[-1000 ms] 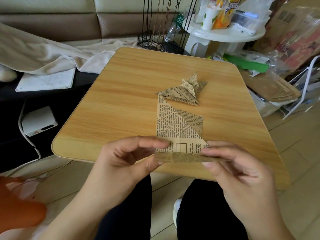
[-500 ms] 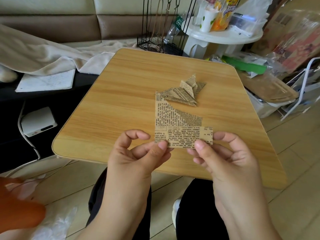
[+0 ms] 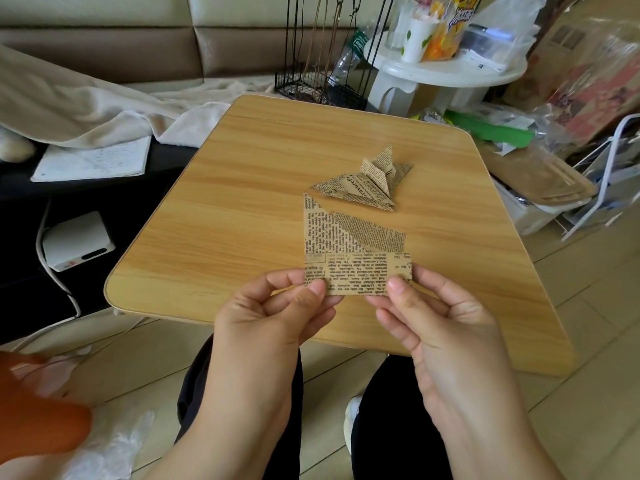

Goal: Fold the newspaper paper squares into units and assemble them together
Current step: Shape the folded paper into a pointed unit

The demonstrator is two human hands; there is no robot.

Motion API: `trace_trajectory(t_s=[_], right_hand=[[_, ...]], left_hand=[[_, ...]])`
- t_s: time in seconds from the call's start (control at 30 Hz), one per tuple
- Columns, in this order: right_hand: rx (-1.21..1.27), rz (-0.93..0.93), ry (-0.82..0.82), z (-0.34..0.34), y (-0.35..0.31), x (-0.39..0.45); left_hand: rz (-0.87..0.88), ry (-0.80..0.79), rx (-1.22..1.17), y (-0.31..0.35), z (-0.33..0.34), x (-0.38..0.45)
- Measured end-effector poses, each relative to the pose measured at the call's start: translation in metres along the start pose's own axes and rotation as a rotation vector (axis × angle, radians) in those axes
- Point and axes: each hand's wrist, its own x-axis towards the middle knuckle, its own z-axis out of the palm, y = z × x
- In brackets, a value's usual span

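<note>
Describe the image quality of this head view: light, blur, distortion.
Head view: soft daylight, no harsh glare on the wooden table; wide-angle lens bows its edges; newspaper piece print sharp between left hand and right hand; orange blob bottom-left is blurred, unidentifiable.

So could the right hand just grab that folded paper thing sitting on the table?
Probably yes. Nothing stands between the right hand and the folded unit, but that hand is pinching the newspaper square and would need to let go first.
</note>
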Motion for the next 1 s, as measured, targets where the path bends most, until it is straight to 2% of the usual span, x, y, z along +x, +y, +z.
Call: trace_trajectory(t_s=[0.17,0.37,0.47,0.5,0.6,0.67,0.77,0.87,1.0], right_hand=[[-0.068,-0.006,0.028,-0.003,0.014,0.009],[-0.394,0.058,-0.121,-0.007,0.021,0.032],[-0.542,0.067,-0.142,-0.009,0.029,0.049],[-0.575,0.082,-0.141,-0.010,0.032,0.055],[-0.654,0.127,-0.148,-0.011,0.041,0.068],[-0.697,0.133,-0.156,-0.009,0.047,0.073],[-0.716,0.117,-0.151,-0.005,0.052,0.074],[-0.749,0.090,-0.121,-0.006,0.054,0.074],[-1.056,-0.082,-0.023,-0.009,0.054,0.072]], left_hand=[[0.037,0.078,0.044,-0.011,-0.001,0.005],[0.017,0.102,0.117,-0.024,-0.015,0.015],[0.052,0.068,0.351,-0.030,-0.027,0.025],[0.127,0.063,0.523,-0.031,-0.033,0.029],[0.538,0.008,1.032,-0.032,-0.046,0.043],[0.626,-0.114,1.197,-0.039,-0.049,0.051],[0.650,-0.167,1.348,-0.052,-0.053,0.059],[0.641,-0.138,1.345,-0.057,-0.054,0.062],[0.643,-0.115,1.327,-0.059,-0.051,0.063]])
